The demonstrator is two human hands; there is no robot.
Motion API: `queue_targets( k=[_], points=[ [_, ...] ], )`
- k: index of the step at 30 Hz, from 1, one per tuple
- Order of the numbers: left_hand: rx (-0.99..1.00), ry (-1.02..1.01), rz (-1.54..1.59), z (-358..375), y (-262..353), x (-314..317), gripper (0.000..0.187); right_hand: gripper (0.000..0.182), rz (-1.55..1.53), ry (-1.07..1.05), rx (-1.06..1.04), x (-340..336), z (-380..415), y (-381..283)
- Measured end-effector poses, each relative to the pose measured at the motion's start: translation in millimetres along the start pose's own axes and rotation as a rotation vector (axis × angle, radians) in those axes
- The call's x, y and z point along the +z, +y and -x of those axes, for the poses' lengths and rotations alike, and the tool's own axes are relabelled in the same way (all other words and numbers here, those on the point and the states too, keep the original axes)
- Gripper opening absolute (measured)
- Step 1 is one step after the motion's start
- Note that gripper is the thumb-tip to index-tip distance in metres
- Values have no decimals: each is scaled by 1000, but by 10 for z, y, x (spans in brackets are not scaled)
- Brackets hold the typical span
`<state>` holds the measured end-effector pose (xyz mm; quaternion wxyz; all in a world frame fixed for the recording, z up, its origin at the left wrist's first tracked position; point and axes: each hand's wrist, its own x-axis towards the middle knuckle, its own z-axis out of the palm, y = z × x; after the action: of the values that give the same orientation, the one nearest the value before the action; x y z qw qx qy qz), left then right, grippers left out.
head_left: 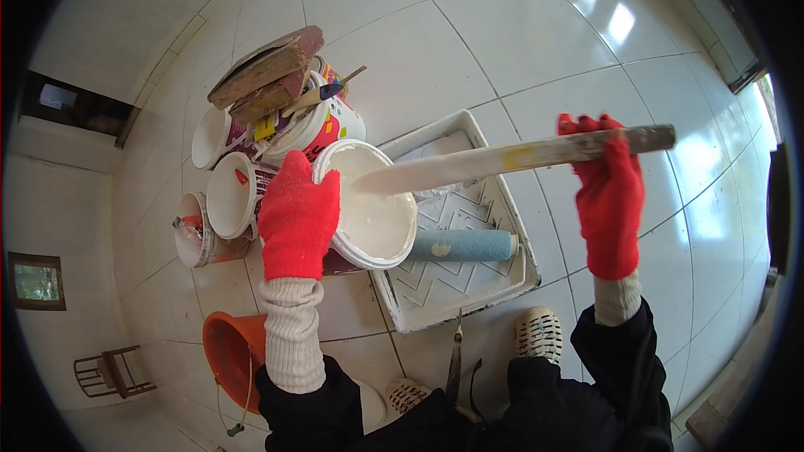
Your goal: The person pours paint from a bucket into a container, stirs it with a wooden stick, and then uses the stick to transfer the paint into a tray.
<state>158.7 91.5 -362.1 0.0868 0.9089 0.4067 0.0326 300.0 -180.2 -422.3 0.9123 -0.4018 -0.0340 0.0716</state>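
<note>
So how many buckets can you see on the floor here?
5, maybe more hidden: the paint bucket gripped by the left hand, a white one beside it, one further left, an orange one lying near the feet, and a tool-filled one behind.

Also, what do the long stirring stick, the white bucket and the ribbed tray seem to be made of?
Stirring stick: probably wood, a flat slat, matte, its lower half coated in white paint.
White bucket: looks like plastic, a smooth, thin rolled rim, slightly glossy.
Tray: likely moulded plastic, though painted metal is possible; pressed chevron ribs, paint-stained.
Both hands wear red knitted gloves: left hand on the rim, right hand gripping the stick.
</note>
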Motion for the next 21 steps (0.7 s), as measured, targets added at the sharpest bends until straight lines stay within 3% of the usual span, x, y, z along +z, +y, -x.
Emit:
queue_targets(
  k=[3,6,7,10,12,14,16,21],
  points=[
    [5,-4,-6,4,3,8,33,27,-31,-200,88,181,-23,284],
    [-3,-6,-1,12,-13,31,33,20,-53,-433,45,399,-90,636],
    [-5,-1,7,13,-18,34,33,19,38,-484,-16,485,-125,735],
    [-16,-24,23,18,-27,14,33,15,64,-547,59,679,-84,839],
    [-44,-46,36,6,-42,23,33,13,124,-808,22,725,-68,928],
    [-72,-68,49,-1,-85,61,33,13,238,-814,68,785,20,889],
    [-2,54,66,-14,-158,136,30,17,405,-823,96,839,46,841],
    [-8,62,40,6,-130,89,31,18,385,-691,160,885,-58,951]
  ],
)
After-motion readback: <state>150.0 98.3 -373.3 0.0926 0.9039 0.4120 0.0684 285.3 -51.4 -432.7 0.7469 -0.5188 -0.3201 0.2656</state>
